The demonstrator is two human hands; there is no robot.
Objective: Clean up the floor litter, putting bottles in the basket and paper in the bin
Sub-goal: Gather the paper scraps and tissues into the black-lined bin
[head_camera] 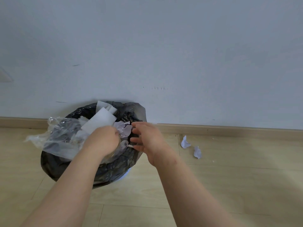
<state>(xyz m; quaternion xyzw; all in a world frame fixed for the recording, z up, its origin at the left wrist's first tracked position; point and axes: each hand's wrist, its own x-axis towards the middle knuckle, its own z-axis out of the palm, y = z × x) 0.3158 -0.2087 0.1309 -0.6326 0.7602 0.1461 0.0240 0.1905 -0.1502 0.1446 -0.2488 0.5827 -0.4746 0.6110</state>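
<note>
While the crumpled paper (123, 129) hangs over the black-lined bin (113, 167), both hands meet there.
The left hand (105, 140) grips the paper with curled fingers; the right hand (147, 138) is relaxed with fingers spread, just beside it. 2 paper wads (185, 142) lie on the floor (229, 185).

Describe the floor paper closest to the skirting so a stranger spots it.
Find the black-bagged bin against the wall, then follow the wooden skirting rightwards. Two crumpled papers lie below it: the target paper is nearer skirting and bin than the other paper.
</note>
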